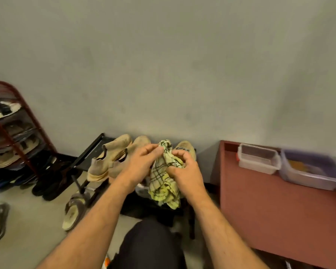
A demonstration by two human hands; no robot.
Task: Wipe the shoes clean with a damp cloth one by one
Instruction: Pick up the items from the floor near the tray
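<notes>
A yellow-green checked cloth (pixel 164 183) hangs bunched between both hands, in front of me at the centre. My left hand (pixel 142 164) pinches its top edge with the fingertips. My right hand (pixel 184 169) grips the cloth's upper right side. Behind the hands, two beige knit shoes (pixel 109 158) rest on a low black stand (pixel 89 152). A third beige shoe (pixel 185 145) pokes out behind the cloth, mostly hidden.
A red metal shoe rack (pixel 14 133) full of footwear stands at the left, with dark shoes (pixel 50 177) on the floor beside it. Sandals (pixel 74 212) lie on the floor. A red-brown low table (pixel 270 206) at the right carries two plastic boxes (pixel 258 161). My dark-trousered knee (pixel 149 245) is below.
</notes>
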